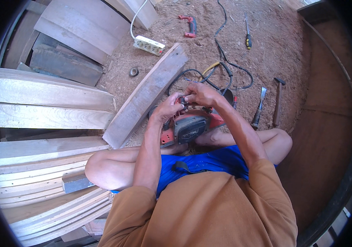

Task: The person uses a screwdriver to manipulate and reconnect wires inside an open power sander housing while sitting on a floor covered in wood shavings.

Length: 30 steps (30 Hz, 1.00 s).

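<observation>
A red and black power planer point(190, 128) rests between my crossed legs, its upper side opened up. My left hand point(168, 109) is closed at the top of the planer, thumb and fingers gripping around a small dark part point(181, 100). From the other side my right hand point(202, 95) reaches over the same spot, fingertips pinched together; what lies between them is too small to make out. Just beyond the hands, a black cable point(221, 86) with a yellow stretch lies coiled. A loose red and black handle piece point(191, 27) sits farther off on the ground.
A thick wooden beam point(145, 96) lies slantwise at left, near a tape roll point(133, 72) and a white power strip point(149, 45). Stacked planks point(48, 115) fill the left side. At right are a screwdriver point(248, 37), chisel point(260, 107) and hammer point(278, 101) on sawdust.
</observation>
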Available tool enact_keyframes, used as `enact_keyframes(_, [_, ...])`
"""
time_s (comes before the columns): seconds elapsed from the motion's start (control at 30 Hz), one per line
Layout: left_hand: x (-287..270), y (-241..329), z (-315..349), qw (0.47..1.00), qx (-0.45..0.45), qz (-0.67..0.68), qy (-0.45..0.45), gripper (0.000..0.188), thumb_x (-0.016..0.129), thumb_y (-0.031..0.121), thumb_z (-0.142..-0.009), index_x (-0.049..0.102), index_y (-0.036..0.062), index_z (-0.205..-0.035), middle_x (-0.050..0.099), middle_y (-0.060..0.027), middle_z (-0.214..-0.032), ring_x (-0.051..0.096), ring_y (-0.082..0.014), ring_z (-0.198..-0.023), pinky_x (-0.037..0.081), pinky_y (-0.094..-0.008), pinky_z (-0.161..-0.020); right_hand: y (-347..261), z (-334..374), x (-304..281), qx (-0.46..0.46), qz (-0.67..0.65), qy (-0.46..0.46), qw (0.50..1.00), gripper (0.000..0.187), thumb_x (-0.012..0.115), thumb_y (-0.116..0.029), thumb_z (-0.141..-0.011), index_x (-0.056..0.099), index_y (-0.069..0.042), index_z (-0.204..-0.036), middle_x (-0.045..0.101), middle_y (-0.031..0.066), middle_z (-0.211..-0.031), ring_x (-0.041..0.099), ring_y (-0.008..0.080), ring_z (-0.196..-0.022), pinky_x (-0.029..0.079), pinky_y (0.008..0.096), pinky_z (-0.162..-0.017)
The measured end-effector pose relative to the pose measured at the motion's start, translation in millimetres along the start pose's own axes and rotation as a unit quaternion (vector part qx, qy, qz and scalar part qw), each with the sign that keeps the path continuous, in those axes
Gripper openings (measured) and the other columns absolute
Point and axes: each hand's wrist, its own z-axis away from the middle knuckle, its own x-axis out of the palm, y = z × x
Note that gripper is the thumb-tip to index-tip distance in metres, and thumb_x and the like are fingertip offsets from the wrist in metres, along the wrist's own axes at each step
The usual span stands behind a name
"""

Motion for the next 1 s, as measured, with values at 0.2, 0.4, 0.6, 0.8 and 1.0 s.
enact_keyframes(0.2, [-3.5, 2.1, -0.2, 0.997, 0.008, 0.072, -0.023, 0.042, 0.065, 0.024, -0.097, 0.058, 0.0011, -0.132, 0.067, -0.0035, -0.105, 0.064, -0.0112, -0.087, 0.054, -0.0272, -0.076, 8.9, 3.2, 4.7, 0.008, -0.045, 0.021, 0.999, 0.028, 0.078, -0.027, -0.090, 0.074, -0.003, -0.105, 0.074, 0.0137, -0.087, 0.068, 0.0219, -0.081, 0.052, 0.0395, -0.073])
enact_keyframes(0.4, [-0.8, 11.9, 0.3, 0.993, -0.018, 0.116, -0.032, 0.035, 0.063, 0.024, -0.098, 0.059, 0.0015, -0.126, 0.068, -0.0044, -0.100, 0.065, -0.0101, -0.080, 0.055, -0.0252, -0.071, 14.1, 10.8, -8.6, 0.004, -0.075, -0.032, 0.997, 0.025, 0.075, -0.020, -0.092, 0.074, -0.003, -0.110, 0.074, 0.0081, -0.089, 0.067, 0.0160, -0.084, 0.052, 0.0362, -0.074])
enact_keyframes(0.6, [0.4, 3.0, -6.2, 0.995, -0.024, 0.096, 0.016, 0.027, 0.061, 0.020, -0.097, 0.062, 0.0026, -0.117, 0.067, -0.0033, -0.095, 0.065, -0.0097, -0.078, 0.055, -0.0248, -0.069, -3.2, 12.4, -11.0, 0.015, 0.015, -0.031, 0.999, 0.035, 0.078, -0.028, -0.086, 0.074, -0.005, -0.112, 0.073, 0.0121, -0.093, 0.069, 0.0238, -0.088, 0.053, 0.0404, -0.077])
enact_keyframes(0.8, [8.9, 12.2, -6.7, 0.994, -0.036, 0.095, 0.036, 0.025, 0.062, 0.019, -0.096, 0.063, 0.0035, -0.115, 0.066, -0.0051, -0.098, 0.064, -0.0114, -0.083, 0.057, -0.0276, -0.073, 9.2, 11.2, -8.1, -0.023, 0.032, -0.032, 0.999, 0.035, 0.077, -0.028, -0.087, 0.072, -0.004, -0.110, 0.072, 0.0142, -0.092, 0.069, 0.0260, -0.088, 0.052, 0.0416, -0.076])
enact_keyframes(1.0, [8.1, 10.9, -5.2, 0.995, -0.045, 0.077, 0.037, 0.025, 0.061, 0.020, -0.098, 0.061, 0.0032, -0.117, 0.066, -0.0062, -0.105, 0.066, -0.0137, -0.092, 0.058, -0.0312, -0.079, -4.0, 12.3, -4.9, 0.013, 0.044, -0.024, 0.999, 0.032, 0.078, -0.024, -0.087, 0.070, -0.002, -0.109, 0.072, 0.0151, -0.091, 0.069, 0.0276, -0.087, 0.052, 0.0420, -0.075])
